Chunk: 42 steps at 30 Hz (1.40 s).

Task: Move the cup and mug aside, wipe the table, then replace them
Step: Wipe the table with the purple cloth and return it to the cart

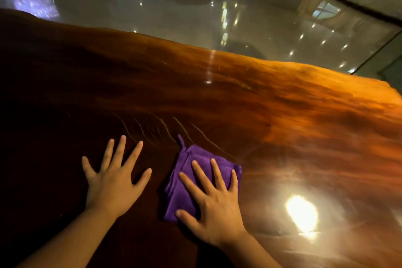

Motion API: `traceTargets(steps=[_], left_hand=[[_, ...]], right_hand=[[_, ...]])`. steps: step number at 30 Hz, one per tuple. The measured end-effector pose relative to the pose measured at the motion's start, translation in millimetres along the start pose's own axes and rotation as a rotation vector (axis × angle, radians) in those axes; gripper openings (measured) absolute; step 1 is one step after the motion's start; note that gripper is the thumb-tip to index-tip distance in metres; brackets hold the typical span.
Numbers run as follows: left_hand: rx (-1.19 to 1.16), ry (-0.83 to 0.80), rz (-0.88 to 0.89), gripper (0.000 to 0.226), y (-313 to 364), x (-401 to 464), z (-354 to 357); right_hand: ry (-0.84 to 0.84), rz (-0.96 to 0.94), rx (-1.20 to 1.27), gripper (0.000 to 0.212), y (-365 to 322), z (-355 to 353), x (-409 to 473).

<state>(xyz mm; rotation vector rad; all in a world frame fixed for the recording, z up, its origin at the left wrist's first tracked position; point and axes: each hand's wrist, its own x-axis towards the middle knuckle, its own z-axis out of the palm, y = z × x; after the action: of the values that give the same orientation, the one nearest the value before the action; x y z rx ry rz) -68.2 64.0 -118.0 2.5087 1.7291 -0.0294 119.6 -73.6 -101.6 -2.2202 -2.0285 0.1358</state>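
A folded purple cloth (185, 172) lies on the glossy dark wooden table (239, 102) near its front. My right hand (214, 200) presses flat on the cloth with its fingers spread. To the left of the cloth my left hand (114, 177) rests flat on the bare wood, fingers apart, holding nothing. Thin curved wipe streaks show on the wood just beyond both hands. Neither the cup nor the mug is in view.
The table's wavy far edge runs from upper left to right, with a shiny tiled floor (174, 11) beyond it. A bright lamp reflection (301, 213) glares on the wood at the right.
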Motion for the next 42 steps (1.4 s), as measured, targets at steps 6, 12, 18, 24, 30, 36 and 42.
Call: traceTargets(steps=[6, 12, 18, 24, 30, 36, 42], left_hand=[[-0.105, -0.059, 0.011, 0.072, 1, -8, -14], [-0.388, 0.102, 0.592, 0.078, 54, -93, -32], [-0.159, -0.178, 0.641, 0.068, 98, -136, -14], [-0.133, -0.227, 0.571, 0.064, 103, -155, -8], [-0.246, -0.159, 0.568, 0.052, 96, -197, -8], [-0.346, -0.115, 0.444, 0.039, 91, -238, -33], [-0.434, 0.129, 0.334, 0.039, 46, -277, -114]], right_hand=[[-0.105, -0.008, 0.005, 0.075, -12, -5, -88], [-0.059, -0.051, 0.136, 0.07, 0, -16, -132], [-0.134, 0.051, 0.066, 0.076, 22, -21, -137], [-0.047, 0.111, 0.132, 0.064, -3, -13, -159], [0.112, 0.094, 0.129, 0.046, -20, -22, -191], [0.073, 0.118, 0.253, 0.018, -36, -50, -210], [0.219, -0.035, 0.274, 0.03, -89, -114, -207]])
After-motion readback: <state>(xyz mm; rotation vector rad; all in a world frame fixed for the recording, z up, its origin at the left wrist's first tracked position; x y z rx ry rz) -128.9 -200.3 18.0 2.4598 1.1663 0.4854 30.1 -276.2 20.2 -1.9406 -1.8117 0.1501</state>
